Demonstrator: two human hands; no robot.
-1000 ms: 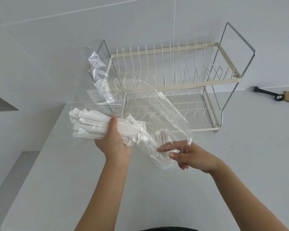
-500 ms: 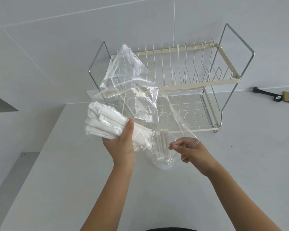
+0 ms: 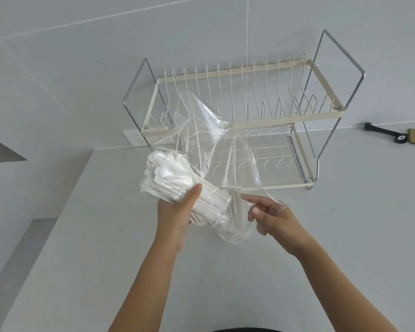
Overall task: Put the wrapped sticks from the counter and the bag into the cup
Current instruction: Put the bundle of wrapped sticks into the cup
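Fingers of the left hand are closed round a bundle of wrapped sticks, thumb laid across the top. The bundle is held in the air in front of the dish rack, level with its lower tier; its long axis runs from the palm up and to the left.

The right hand is partly open, forefinger and thumb extended, pinching or touching the film of the clear bag; which of the two cannot be told. The bag hangs between the hands, in front of the rack's left half.

Contents: a few sticks remain in the bag, standing near upright just right of the bundle. The right hand is nearer to them. No cup is in view.

Judgement: emptying the bag is unfinished.
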